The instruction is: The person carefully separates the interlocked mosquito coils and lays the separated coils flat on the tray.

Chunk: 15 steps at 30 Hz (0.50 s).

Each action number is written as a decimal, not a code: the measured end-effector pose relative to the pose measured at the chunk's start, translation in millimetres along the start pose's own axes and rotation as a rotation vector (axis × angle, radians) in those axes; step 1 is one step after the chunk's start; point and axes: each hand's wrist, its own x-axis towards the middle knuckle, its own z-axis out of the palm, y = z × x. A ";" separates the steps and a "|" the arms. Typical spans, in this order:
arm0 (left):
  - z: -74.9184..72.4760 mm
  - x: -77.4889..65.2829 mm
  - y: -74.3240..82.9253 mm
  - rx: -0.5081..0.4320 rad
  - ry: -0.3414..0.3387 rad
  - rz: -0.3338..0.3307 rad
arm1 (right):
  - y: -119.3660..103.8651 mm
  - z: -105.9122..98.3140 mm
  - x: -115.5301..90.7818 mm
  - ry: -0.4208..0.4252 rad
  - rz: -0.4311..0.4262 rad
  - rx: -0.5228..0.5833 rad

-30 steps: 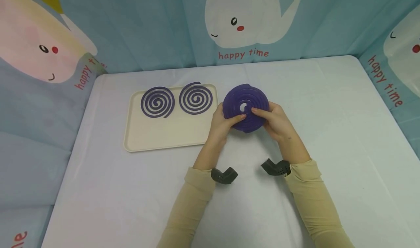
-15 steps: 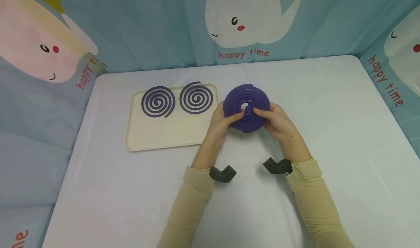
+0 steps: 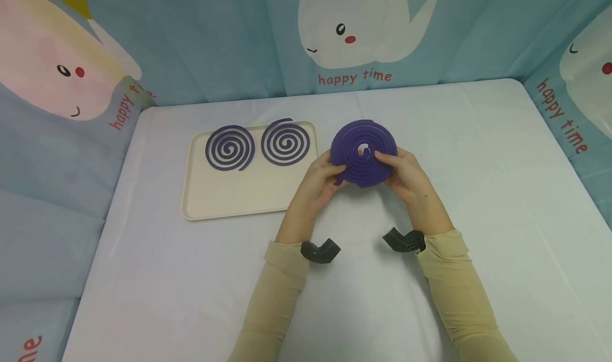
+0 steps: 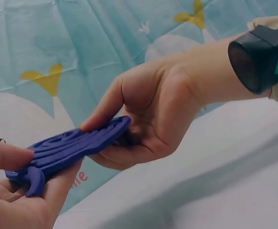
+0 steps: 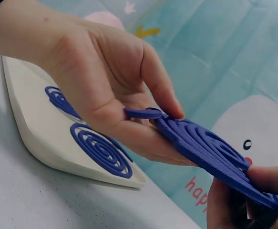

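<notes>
Pale blue cloth (image 3: 191, 43) printed with whales and the words "happy time" hangs behind a white table (image 3: 181, 287). At the left of the head view lies a cream tray (image 3: 239, 197); two flat purple spirals (image 3: 286, 143) sit side by side on its upper part, and their tops cross the upper rim.

Just right of the tray, near the centre of the head view, a purple coil (image 3: 365, 166) is held above the table between both hands, its broad face towards the camera. The left hand (image 3: 316, 181) grips it at the lower left: thumb on the upper face close to the outer edge, other fingers underneath. The right hand (image 3: 407, 175) pinches it at the right, with the thumb reaching further in, its tip just right of the small central gap, and the other fingers behind.

At the lower left of the left wrist view, a loose tail (image 4: 35, 181) of the coil hooks down beside the left hand; in the right wrist view this tail lies against the left hand's fingers, while the coil slants towards the lower right, where the right hand clamps its far end. Some fingers are hidden beneath it.

Beige sleeves (image 3: 272, 298) and dark wrist devices (image 3: 405, 241) show in the lower half of the head view.
</notes>
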 end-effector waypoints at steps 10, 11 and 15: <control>2.5 5.8 -11.4 -0.381 -0.011 -0.074 | 0.2 1.2 -1.6 0.003 -0.018 0.024; 2.2 5.9 -12.1 -0.378 -0.004 -0.078 | 0.2 1.5 -1.9 0.003 -0.021 0.025; 1.2 5.6 -12.6 -0.338 0.015 -0.086 | 0.0 3.0 -3.7 0.007 -0.046 0.013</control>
